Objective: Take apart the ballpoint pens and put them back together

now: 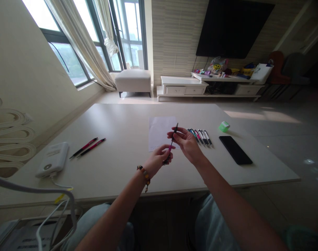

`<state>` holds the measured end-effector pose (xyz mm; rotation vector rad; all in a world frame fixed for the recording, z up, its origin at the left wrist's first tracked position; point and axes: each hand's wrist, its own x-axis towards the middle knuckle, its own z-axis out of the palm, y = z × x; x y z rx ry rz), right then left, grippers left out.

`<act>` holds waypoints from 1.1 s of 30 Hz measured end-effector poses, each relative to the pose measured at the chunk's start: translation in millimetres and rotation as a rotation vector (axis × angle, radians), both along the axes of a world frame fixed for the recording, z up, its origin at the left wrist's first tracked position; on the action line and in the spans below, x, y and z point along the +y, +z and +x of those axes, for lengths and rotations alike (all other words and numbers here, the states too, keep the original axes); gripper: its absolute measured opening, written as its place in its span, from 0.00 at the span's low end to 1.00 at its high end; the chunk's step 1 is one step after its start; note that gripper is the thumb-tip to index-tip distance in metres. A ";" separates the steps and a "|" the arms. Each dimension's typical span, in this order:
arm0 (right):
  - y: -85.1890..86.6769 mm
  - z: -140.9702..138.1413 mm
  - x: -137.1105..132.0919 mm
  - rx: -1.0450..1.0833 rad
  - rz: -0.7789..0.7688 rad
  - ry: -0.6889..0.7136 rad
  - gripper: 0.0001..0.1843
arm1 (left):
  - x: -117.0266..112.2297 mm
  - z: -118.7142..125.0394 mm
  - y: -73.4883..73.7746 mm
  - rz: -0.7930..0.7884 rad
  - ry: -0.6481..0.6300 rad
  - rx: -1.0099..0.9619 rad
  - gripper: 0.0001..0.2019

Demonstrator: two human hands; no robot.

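Both my hands hold one pink and black pen (171, 143) above the white table (117, 164). My left hand (159, 158), with a bead bracelet at the wrist, is closed round the pen's lower end. My right hand (186, 141) pinches its upper part between fingers and thumb. The pen slants upward over the edge of a white sheet of paper (161, 132). Just right of my right hand lies a row of several pens (200, 136).
Two more pink and black pens (87, 147) lie at the left, near a white power bank (52, 158) with cables. A black phone (235, 150) and a small green object (224, 126) sit at the right. A stool, TV cabinet and windows stand beyond.
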<state>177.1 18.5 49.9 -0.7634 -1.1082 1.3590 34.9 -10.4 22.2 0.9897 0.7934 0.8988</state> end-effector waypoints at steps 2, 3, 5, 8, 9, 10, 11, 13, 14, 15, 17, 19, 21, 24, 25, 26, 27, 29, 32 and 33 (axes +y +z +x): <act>-1.4 0.3 0.1 -0.013 -0.009 -0.007 0.20 | 0.2 2.4 0.1 -0.005 0.021 0.010 0.20; -2.3 0.0 -0.1 -0.024 -0.015 -0.003 0.20 | 0.6 3.6 -0.4 -0.005 0.035 0.018 0.21; -3.9 -1.4 -0.7 -0.053 -0.021 0.002 0.20 | 2.0 5.7 -2.9 0.014 0.066 0.040 0.21; -3.0 -2.7 0.0 -0.055 0.015 -0.063 0.17 | 4.1 7.7 -8.7 0.057 0.099 0.081 0.19; -1.6 -2.2 1.0 -0.036 0.037 -0.105 0.17 | 4.6 8.2 -10.8 0.065 0.101 0.095 0.19; 0.1 -0.8 2.4 -0.013 0.059 -0.151 0.16 | 4.9 8.7 -12.8 0.071 0.101 0.107 0.19; 1.5 1.6 4.4 0.006 0.077 -0.197 0.16 | 4.9 9.1 -14.7 0.079 0.101 0.116 0.18; 1.6 8.8 9.2 -0.001 0.088 -0.277 0.16 | 4.6 9.7 -18.1 0.094 0.109 0.128 0.18; -0.6 13.3 11.7 -0.045 0.076 -0.306 0.16 | 4.2 9.8 -19.7 0.096 0.119 0.134 0.18; -4.7 17.8 14.0 -0.125 0.050 -0.321 0.17 | 3.9 9.7 -21.1 0.097 0.132 0.136 0.18; -17.8 25.7 16.5 -0.413 -0.023 -0.305 0.17 | 3.1 9.0 -23.9 0.086 0.174 0.132 0.18; -34.3 30.3 15.3 -0.832 -0.071 -0.250 0.17 | 2.5 8.0 -26.4 0.062 0.232 0.120 0.18; -49.1 31.2 10.5 -1.227 -0.065 -0.184 0.18 | 1.9 7.0 -28.5 0.028 0.284 0.108 0.18; -61.1 29.9 2.0 -1.523 -0.041 -0.096 0.20 | 0.7 5.9 -31.6 -0.017 0.313 0.096 0.18; -62.4 30.0 0.0 -1.551 -0.040 -0.080 0.21 | 0.2 5.7 -32.7 -0.028 0.315 0.092 0.18; -62.7 30.7 -1.4 -1.560 -0.038 -0.073 0.21 | -0.4 5.5 -34.0 -0.036 0.317 0.089 0.18; -62.4 31.8 -2.1 -1.556 -0.036 -0.069 0.22 | -1.0 5.4 -35.4 -0.043 0.318 0.087 0.18; -60.3 35.1 -2.0 -1.525 -0.032 -0.072 0.25 | -2.5 5.6 -38.1 -0.055 0.317 0.084 0.18; -54.9 38.1 0.5 -1.375 0.009 -0.152 0.19 | -5.4 7.0 -41.0 -0.070 0.303 0.075 0.18; -52.7 37.5 1.6 -1.272 0.034 -0.182 0.17 | -6.6 8.0 -41.6 -0.076 0.296 0.071 0.18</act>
